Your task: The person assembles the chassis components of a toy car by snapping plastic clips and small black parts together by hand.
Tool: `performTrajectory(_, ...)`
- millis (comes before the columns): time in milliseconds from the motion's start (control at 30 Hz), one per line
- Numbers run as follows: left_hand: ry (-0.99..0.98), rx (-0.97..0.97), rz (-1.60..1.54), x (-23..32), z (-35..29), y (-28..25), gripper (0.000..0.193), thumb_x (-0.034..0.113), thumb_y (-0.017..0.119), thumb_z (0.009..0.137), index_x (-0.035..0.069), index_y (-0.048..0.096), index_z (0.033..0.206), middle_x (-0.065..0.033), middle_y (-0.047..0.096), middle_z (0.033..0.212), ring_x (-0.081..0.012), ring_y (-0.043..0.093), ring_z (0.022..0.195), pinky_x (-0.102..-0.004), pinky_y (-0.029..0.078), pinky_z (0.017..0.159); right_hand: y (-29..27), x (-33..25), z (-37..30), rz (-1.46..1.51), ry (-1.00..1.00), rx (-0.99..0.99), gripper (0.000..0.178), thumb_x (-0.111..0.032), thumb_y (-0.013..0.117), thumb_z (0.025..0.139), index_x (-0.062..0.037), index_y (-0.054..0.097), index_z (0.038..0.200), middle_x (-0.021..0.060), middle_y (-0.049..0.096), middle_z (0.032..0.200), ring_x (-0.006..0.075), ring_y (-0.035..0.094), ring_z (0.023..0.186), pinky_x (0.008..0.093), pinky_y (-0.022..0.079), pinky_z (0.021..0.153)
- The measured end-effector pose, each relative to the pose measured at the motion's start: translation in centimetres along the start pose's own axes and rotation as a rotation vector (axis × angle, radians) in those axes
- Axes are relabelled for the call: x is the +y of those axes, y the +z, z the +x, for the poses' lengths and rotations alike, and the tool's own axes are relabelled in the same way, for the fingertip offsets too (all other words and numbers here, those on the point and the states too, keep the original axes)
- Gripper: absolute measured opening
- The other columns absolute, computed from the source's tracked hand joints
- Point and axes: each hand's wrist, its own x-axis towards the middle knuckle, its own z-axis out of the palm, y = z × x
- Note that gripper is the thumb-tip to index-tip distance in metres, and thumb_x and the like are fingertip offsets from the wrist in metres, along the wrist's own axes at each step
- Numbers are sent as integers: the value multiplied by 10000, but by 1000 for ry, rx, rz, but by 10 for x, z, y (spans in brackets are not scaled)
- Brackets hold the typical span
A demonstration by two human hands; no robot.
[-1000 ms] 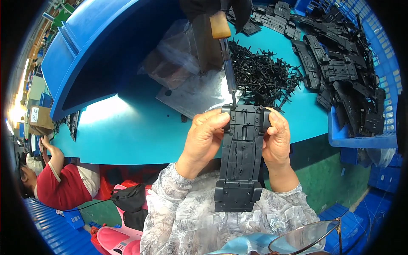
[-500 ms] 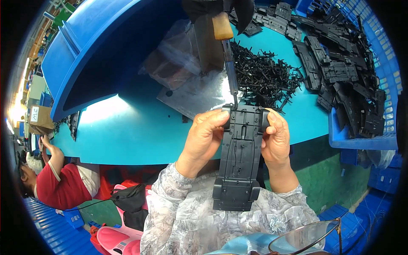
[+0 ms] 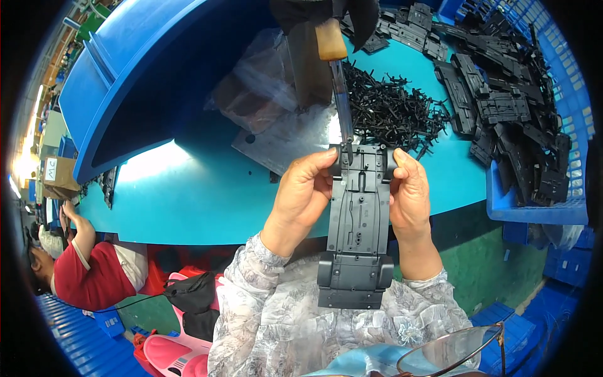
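A long black plastic toy-car chassis (image 3: 358, 220) is held between my hands, its far end just beyond the table's edge and its near end close to my body. My left hand (image 3: 301, 188) pinches the far left corner, thumb on top. At the far right corner my right hand (image 3: 409, 188) grips with thumb and bent fingers. Over that far end hangs a screwdriver (image 3: 341, 100) with a yellow collar, its tip at the chassis's upper left area. Whether the tip sits in a hole cannot be made out.
Small black parts (image 3: 399, 113) lie heaped beyond the chassis. More black chassis pieces (image 3: 502, 103) fill a blue basket (image 3: 534, 212) on the right. A big blue bin (image 3: 100, 81) rises at left, near a clear plastic bag (image 3: 257, 94). A person in red (image 3: 94, 276) sits at far left.
My hands have shifted the chassis slightly away from me and straightened it, so the screwdriver tip now meets it a little farther in from its far edge.
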Motion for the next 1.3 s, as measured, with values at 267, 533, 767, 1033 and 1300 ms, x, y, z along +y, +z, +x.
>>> performTrajectory(267, -5, -67, -29, 4, 3, 3, 184, 125, 521, 848, -19, 608, 923, -84, 637, 883, -147, 610, 787, -294, 501, 726, 7, -8, 6, 5, -11, 5, 209, -218, 510, 877, -75, 508, 725, -27, 535, 585, 51, 445, 383, 159, 322, 322)
performTrajectory(533, -21, -89, -59, 8, 5, 8, 203, 128, 505, 857, -27, 593, 956, -88, 632, 899, -149, 609, 792, -291, 501, 726, 8, -9, 9, 41, 1, 60, 203, -208, 510, 879, -99, 500, 709, -30, 531, 579, 58, 440, 369, 168, 319, 311)
performTrajectory(767, -14, -102, -73, 9, 4, 11, 202, 123, 500, 859, -29, 593, 952, -93, 633, 898, -150, 610, 787, -293, 502, 730, 12, -10, 8, 61, 4, 92, 202, -204, 506, 881, -98, 499, 708, -23, 538, 589, 63, 437, 366, 171, 319, 310)
performTrajectory(1033, -16, -120, -108, 10, 4, 12, 201, 122, 502, 857, -30, 595, 949, -97, 635, 901, -158, 612, 796, -294, 500, 735, 14, -10, 8, 25, -46, 87, 212, -199, 500, 879, -83, 497, 701, 14, 557, 607, 67, 443, 370, 169, 321, 313)
performTrajectory(1300, -22, -151, -117, 10, 5, 11, 217, 136, 492, 862, -29, 592, 961, -94, 633, 920, -158, 610, 807, -296, 495, 743, 14, -9, 9, 33, -16, 109, 220, -213, 511, 872, -82, 495, 696, 14, 552, 596, 71, 439, 356, 169, 322, 308)
